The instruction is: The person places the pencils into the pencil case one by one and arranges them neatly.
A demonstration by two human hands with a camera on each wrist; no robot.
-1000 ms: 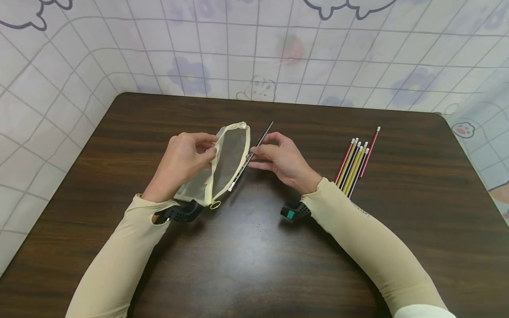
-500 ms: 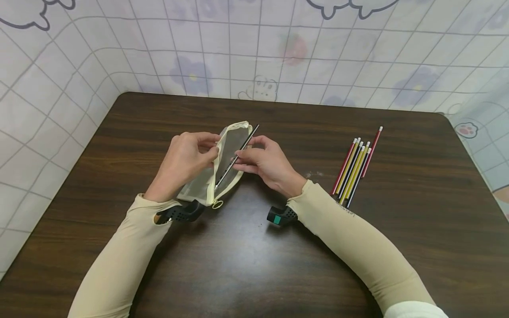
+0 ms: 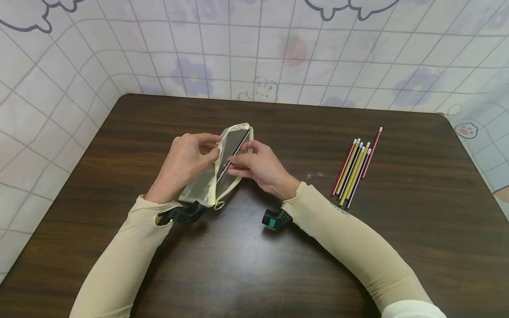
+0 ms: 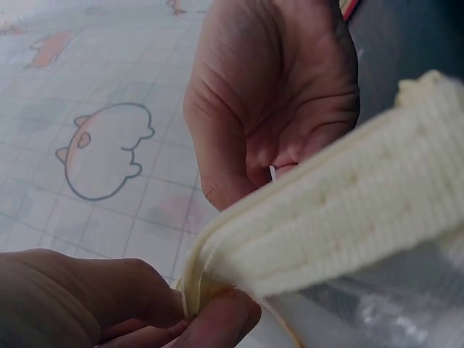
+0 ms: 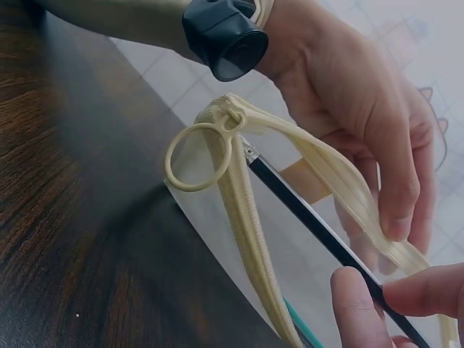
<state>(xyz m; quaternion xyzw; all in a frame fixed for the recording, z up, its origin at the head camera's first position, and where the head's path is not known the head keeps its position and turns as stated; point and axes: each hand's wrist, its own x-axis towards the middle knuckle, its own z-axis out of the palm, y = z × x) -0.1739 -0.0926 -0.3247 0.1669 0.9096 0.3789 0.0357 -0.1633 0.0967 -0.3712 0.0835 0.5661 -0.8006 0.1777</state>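
A translucent pencil pouch (image 3: 195, 189) with a cream zip edge stands open-mouthed between the hands. My left hand (image 3: 184, 161) pinches one side of its zip edge (image 5: 341, 174) between thumb and fingers. Within the mouth lies a black pencil (image 3: 241, 142), slanted along the opening. Thumb and fingers of my right hand (image 3: 265, 170) pinch this pencil near its middle. Its metal-banded end points toward the zip pull ring (image 5: 196, 187) in the right wrist view. In the left wrist view the cream zip tape (image 4: 341, 217) hides the right fingertips.
Several striped pencils (image 3: 351, 172) in red, yellow and black lie bunched on the dark wooden table (image 3: 254, 265), right of the right hand. A red pencil (image 3: 373, 152) sticks out beyond the bunch. A patterned cloth wall (image 3: 278, 53) rises behind the table.
My right hand has moved left and carried the black pencil from beside the pouch into its open mouth. The left hand keeps its pinch on the pouch edge, nearly still.
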